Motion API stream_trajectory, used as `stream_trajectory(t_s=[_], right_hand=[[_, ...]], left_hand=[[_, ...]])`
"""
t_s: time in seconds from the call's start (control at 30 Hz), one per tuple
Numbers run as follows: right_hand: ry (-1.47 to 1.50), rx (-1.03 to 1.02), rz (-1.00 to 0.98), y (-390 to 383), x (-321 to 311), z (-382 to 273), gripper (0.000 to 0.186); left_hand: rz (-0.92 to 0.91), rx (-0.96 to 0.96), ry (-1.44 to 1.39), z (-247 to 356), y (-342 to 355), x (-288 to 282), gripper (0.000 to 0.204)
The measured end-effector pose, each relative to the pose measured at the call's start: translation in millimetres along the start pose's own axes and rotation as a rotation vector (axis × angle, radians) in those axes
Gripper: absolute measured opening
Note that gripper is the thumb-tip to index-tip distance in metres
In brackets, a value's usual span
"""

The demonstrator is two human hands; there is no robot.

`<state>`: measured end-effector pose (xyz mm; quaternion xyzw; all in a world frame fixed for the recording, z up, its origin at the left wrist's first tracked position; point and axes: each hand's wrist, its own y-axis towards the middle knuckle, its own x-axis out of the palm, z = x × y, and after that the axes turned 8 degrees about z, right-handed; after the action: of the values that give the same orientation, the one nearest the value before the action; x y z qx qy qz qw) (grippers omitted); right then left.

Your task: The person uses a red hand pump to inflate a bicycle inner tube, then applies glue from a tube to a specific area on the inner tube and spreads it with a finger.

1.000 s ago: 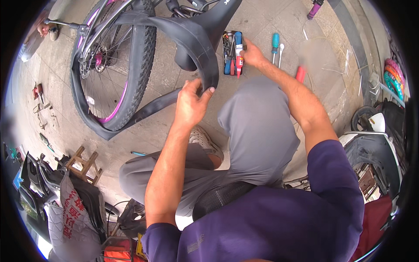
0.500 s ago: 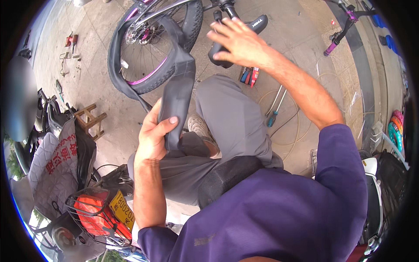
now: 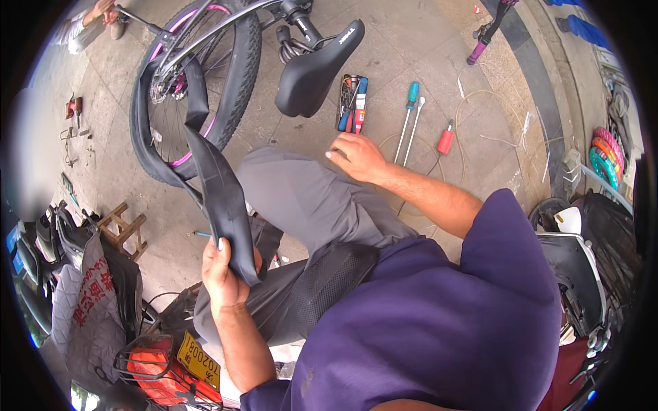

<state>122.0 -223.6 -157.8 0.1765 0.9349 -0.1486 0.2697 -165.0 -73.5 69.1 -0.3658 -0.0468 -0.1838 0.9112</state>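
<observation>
My left hand (image 3: 226, 277) grips a flat black inner tube (image 3: 223, 192) low at centre-left, fingers wrapped round it. The tube runs up to the rear wheel (image 3: 243, 85) of a bicycle, whose pink-striped rim shows at upper left, and hangs beside its tire. Above my bent knee, my right hand (image 3: 360, 157) is empty, its fingers loosely bent and apart. Just beyond it lie a tool box (image 3: 351, 103) full of hand tools, a teal screwdriver (image 3: 412, 92), a long metal tool (image 3: 415, 130) and a red-handled tool (image 3: 445, 140). The black saddle (image 3: 308, 79) overhangs the pavement left of the box.
A wooden stool (image 3: 120, 229) stands left. Parked scooters (image 3: 38, 260) crowd the lower left, another (image 3: 569, 274) the right. Small tools (image 3: 74, 109) lie far left. Another person (image 3: 96, 20) is at upper left. A purple-gripped handlebar (image 3: 480, 48) and coloured coils (image 3: 606, 157) are at right.
My left hand has drawn the tube down toward my lap. My right hand went from beside the tool box to raised, spread fingers near the saddle, then came down over my knee.
</observation>
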Motion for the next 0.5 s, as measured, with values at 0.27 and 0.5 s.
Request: stream_trajectory(t_s=[0.27,0.5], right_hand=[[-0.244,0.427,0.481,77.9,6.8,144.0,0.032],[-0.418,0.144,0.203,99.8,-7.1,158.5,0.038]], left_hand=[[0.149,-0.025,0.654,-72.2,20.1,-6.5,0.031],[0.114,-0.068,0.107,-65.3,30.9,16.8,0.020]])
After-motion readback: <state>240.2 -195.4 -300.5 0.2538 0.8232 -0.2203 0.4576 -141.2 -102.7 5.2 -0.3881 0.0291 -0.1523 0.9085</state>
